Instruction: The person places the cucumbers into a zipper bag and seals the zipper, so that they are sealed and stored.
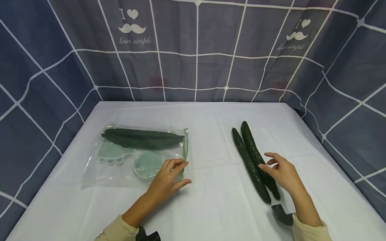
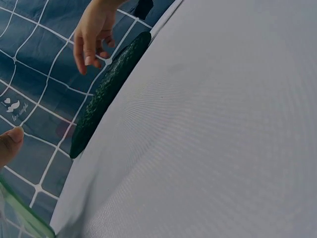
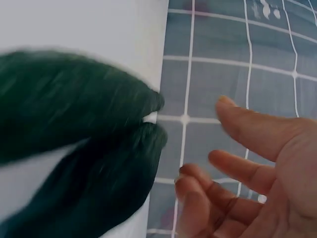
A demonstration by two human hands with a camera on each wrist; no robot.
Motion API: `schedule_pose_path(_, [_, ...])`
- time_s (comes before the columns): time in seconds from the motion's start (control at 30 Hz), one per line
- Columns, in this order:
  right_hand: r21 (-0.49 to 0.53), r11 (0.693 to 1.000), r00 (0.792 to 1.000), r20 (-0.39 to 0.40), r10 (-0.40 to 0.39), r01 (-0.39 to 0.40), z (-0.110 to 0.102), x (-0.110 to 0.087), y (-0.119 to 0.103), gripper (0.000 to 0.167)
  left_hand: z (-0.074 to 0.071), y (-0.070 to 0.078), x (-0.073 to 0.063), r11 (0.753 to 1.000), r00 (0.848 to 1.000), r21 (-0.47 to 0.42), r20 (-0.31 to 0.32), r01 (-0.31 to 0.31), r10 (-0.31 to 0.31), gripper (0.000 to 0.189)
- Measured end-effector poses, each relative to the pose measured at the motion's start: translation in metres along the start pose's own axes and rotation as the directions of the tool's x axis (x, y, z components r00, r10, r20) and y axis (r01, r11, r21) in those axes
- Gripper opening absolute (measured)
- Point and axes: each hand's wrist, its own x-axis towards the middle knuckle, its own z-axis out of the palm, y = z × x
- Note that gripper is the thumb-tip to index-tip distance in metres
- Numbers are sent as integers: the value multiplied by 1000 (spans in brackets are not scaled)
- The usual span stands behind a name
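Note:
On the left of the table lies a clear zip bag [image 1: 120,172] with a green closure strip [image 1: 186,144]. Dark green cucumbers [image 1: 141,138] are inside it, overlapping so their number is hard to tell. My left hand [image 1: 167,179] is over the strip's near end, thumb spread from the fingers; contact with the bag is unclear. At the right, two loose cucumbers lie side by side, a left one [image 1: 248,164] and a right one [image 1: 253,147]. My right hand [image 1: 281,172] hovers beside and partly over the right one, fingers loosely bent, holding nothing.
Pale green shapes [image 1: 147,164] show on the bag, below the cucumbers. White cloth [image 1: 211,201] covers the table. Dark grid-patterned curtains [image 1: 181,70] stand at the back and both sides. Black wrist straps show near both sleeves [image 1: 310,231].

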Motion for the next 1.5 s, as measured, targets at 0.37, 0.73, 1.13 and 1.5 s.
schedule_pose_path(0.37, [-15, 986, 949, 272, 162, -164, 7, -19, 34, 86, -2, 2, -1, 1000, 1000, -10, 3, -3, 3, 55])
schedule_pose_path(0.73, [-121, 987, 961, 245, 131, -103, 9, -18, 41, 71, -1, 1, 4, 1000, 1000, -9, 5, -8, 8, 56])
schedule_pose_path(1.13, [-56, 993, 988, -123, 93, -101, 9, -26, 49, 56, -3, -2, 1, 1000, 1000, 3, 4, -5, 5, 55])
schedule_pose_path(1.5, [271, 956, 851, -470, 236, -115, 18, -23, 46, 33, -4, -2, -1, 1000, 1000, -8, 3, 11, -11, 55])
